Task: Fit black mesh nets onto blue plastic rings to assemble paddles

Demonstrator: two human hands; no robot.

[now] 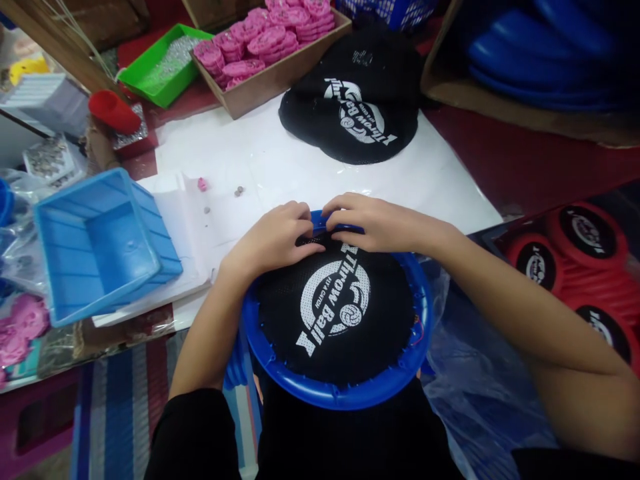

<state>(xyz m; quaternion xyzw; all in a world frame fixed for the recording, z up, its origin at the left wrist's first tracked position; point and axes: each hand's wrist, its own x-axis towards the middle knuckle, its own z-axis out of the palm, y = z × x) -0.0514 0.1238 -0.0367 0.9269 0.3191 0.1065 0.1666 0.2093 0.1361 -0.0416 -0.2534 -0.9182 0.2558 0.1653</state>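
Observation:
A blue plastic ring (340, 398) with a black mesh disc (385, 287) across it rests over my lap, against the table edge. The disc carries a white "Throw Ball" print. At the far rim, my left hand (283, 237) is closed, with thumb and curled fingers pinching the mesh edge. Just beside it, my right hand (367, 219) bends its fingers over the same stretch of blue rim and grips there. What lies under the fingertips is partly hidden. A bit of red thread (419, 331) shows on the ring's right side.
Printed black mesh discs (395, 80) lie stacked on the white tabletop sheet (225, 153). Behind stand a carton of pink pieces (273, 40) and a green tray (165, 67). A blue bin (105, 247) is at left; red rings (605, 287) sit at right.

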